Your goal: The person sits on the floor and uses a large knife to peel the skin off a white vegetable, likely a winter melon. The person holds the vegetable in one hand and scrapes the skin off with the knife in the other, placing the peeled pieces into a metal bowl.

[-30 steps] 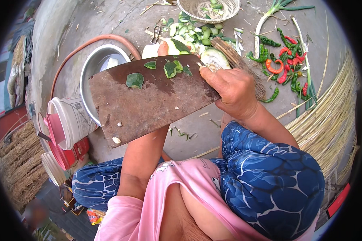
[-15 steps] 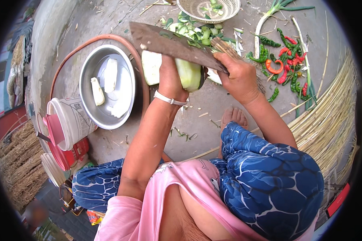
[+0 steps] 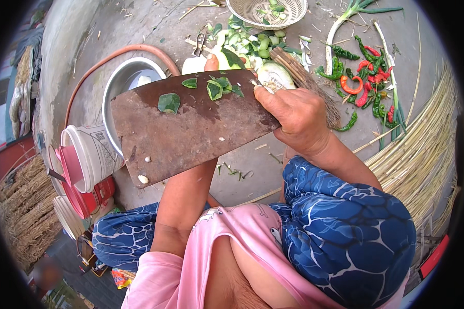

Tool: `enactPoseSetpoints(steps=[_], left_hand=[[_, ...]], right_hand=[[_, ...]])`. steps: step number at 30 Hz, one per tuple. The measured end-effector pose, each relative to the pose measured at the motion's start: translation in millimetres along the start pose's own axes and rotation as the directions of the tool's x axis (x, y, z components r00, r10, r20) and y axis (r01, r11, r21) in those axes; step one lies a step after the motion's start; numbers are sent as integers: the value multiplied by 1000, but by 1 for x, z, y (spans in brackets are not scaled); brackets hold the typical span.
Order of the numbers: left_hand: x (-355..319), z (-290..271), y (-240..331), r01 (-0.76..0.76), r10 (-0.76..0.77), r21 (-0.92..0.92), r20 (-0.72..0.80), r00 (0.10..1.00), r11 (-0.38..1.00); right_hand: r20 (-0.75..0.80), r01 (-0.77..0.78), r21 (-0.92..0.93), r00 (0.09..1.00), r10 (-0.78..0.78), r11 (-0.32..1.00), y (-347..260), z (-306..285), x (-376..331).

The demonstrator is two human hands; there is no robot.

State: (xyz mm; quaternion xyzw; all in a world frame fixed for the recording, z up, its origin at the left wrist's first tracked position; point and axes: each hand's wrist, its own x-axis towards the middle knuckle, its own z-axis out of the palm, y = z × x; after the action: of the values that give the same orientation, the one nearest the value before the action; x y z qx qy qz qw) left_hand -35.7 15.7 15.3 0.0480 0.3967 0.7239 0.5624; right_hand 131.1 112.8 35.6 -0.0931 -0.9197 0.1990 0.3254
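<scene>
My right hand (image 3: pixel 301 116) grips a broad, rust-brown cleaver (image 3: pixel 191 129) by its handle end, the blade turned flat and facing up. Several dark green peel bits and a few pale seeds stick to it. Behind the blade, only a little of my left hand (image 3: pixel 211 63) shows, closed on a pale green melon piece (image 3: pixel 227 57) with some dark rind. A cut melon piece (image 3: pixel 276 76) with a seedy face lies beyond my right hand. Past my left hand, green peelings (image 3: pixel 258 42) are heaped on the ground.
A metal basin (image 3: pixel 110 82) stands at left, partly behind the cleaver, near an orange hose (image 3: pixel 123 49) and plastic buckets (image 3: pixel 95 159). Far off is a woven basket (image 3: pixel 242 18). To the right lie a twig brush (image 3: pixel 314 92), peppers (image 3: pixel 366 85), green onions (image 3: pixel 335 36) and long stalks (image 3: pixel 423 154).
The cleaver has swung down toward me and turned its broad face up, now covering my left wrist and much of the basin. The melon piece has moved away, behind the blade.
</scene>
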Motion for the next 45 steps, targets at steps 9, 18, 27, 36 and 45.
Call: enactPoseSetpoints(steps=[9,18,27,36,45], left_hand=[[-8,14,0,-121,51,-138,-430,902,983],[1,37,-8,-25,45,145,-136,990,989],[-4,-3,-7,-57,46,-152,-77,996,987],[-7,-4,-14,-77,84,104,-60,995,992],[-7,43,-1,1,33,309,-107,994,951]], right_hand=[[-6,-29,-32,1000,29,999,11,10,-5],[30,-299,-20,954,300,954,41,9,-8],[-47,-38,-13,998,37,999,7,3,5],[-38,-79,-57,996,77,995,17,12,1],[80,-415,-87,903,422,905,53,27,-2]])
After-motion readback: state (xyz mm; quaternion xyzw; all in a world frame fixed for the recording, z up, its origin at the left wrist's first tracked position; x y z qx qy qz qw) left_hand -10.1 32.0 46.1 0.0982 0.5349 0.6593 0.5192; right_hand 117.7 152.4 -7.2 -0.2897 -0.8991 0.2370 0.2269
